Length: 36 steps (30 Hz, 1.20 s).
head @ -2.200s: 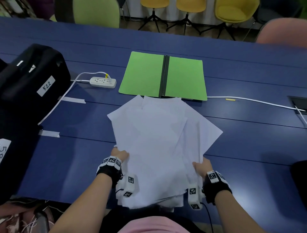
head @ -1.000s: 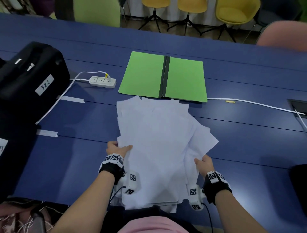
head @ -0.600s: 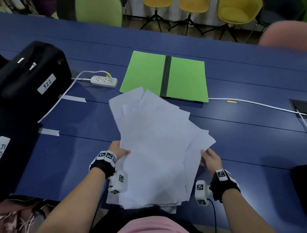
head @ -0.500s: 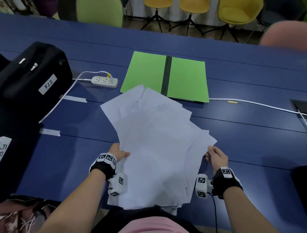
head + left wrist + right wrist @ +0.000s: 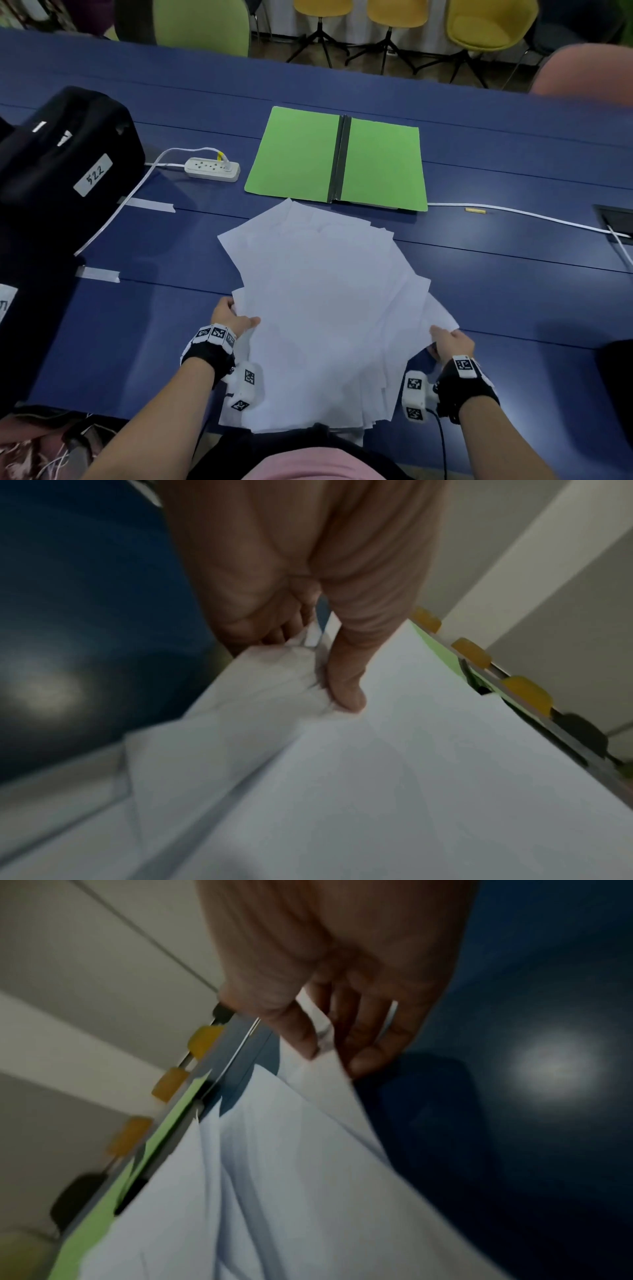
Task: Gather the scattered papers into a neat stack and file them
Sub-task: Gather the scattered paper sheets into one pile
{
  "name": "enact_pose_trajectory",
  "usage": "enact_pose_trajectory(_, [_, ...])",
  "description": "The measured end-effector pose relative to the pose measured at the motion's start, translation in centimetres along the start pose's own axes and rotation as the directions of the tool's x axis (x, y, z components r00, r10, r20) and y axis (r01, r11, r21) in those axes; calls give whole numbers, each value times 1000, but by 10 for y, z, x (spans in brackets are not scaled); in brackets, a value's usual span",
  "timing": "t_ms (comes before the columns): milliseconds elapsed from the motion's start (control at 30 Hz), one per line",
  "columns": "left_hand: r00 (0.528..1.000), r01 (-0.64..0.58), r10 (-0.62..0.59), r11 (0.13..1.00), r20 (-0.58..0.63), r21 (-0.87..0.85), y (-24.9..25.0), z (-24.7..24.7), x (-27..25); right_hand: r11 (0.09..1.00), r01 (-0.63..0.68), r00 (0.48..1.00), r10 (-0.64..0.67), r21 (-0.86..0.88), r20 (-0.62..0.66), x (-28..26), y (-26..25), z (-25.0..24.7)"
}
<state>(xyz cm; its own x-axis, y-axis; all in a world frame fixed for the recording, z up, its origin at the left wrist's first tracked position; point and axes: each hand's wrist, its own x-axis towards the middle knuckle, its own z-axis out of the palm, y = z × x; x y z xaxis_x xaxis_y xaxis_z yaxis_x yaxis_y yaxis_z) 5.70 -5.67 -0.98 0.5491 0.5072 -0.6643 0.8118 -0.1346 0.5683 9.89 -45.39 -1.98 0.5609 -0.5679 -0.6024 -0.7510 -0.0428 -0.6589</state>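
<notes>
Two hands hold a loose, fanned pile of white papers [image 5: 329, 308] at the near edge of the blue worktop [image 5: 513, 281]. At the pile's 9 o'clock side the left hand [image 5: 229, 318] pinches the sheets, thumb on top and fingers [image 5: 274, 634] curled beneath. At about 4 o'clock the right hand [image 5: 452, 342] pinches a jutting corner between thumb and fingers [image 5: 369, 1058]. An open green folder [image 5: 337, 159] lies flat at 12 o'clock, just beyond the sheets' far corners. A white power strip [image 5: 212, 168] sits at the folder's 9 o'clock, and a black case [image 5: 65, 161] stands further left.
</notes>
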Motion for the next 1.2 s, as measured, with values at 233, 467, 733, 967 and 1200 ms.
enact_pose_trajectory(233, [988, 153, -147, 922, 44, -356, -38, -19, 41, 996, -68, 964, 81, -60, 253, -5, -3, -14])
enact_pose_trajectory(467, [994, 110, -97, 952, 60, -285, -26, -17, 11, 885, 279, 960, -247, -372, 133, 1, -17, -21])
enact_pose_trajectory(733, [996, 71, -70, 997, 56, -24, -13, -9, -5, 798, 337, 891, -99, -500, 442, -8, -19, -14])
enact_pose_trajectory(967, [987, 106, -86, 983, 136, -149, -19, -9, 8, 978, 58, 877, 45, -200, 478, -9, -3, -12])
enact_pose_trajectory(1200, [968, 183, -135, 955, 210, -232, -29, -13, 15, 961, 213, 895, -121, -174, 428, -27, 7, -2])
